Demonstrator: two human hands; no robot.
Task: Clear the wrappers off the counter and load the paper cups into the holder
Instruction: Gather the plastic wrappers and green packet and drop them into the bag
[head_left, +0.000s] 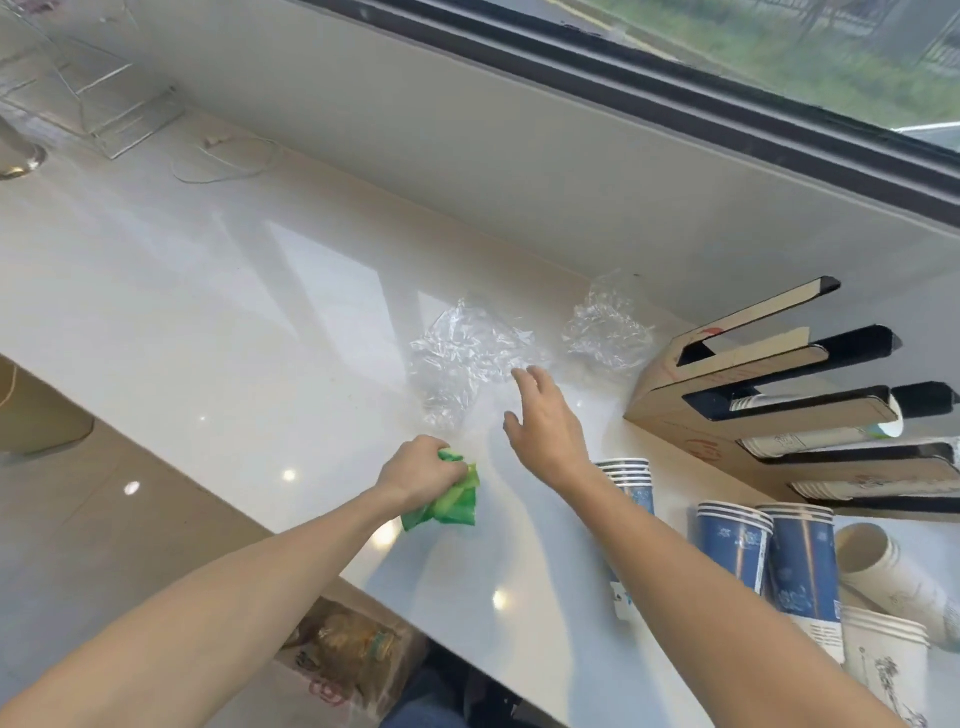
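My left hand (422, 470) is closed around a crumpled green wrapper (453, 500) just above the white counter (260, 322). My right hand (545, 426) is open, fingers spread, its fingertips at the edge of a clear crinkled plastic wrapper (462, 358). A second clear wrapper (605, 327) lies farther right, against the wall. The cardboard cup holder (691, 421) with black slots lies at the right, with cups showing in some slots. Stacks of blue paper cups (735, 545) and white paper cups (883, 660) stand on the counter near my right forearm; one white stack (883, 571) lies on its side.
A clear acrylic stand (104, 98) and a loose white string (223, 161) sit at the counter's far left. A window runs along the wall behind. Below the counter's front edge a brown bag (348, 654) with trash stands on the floor.
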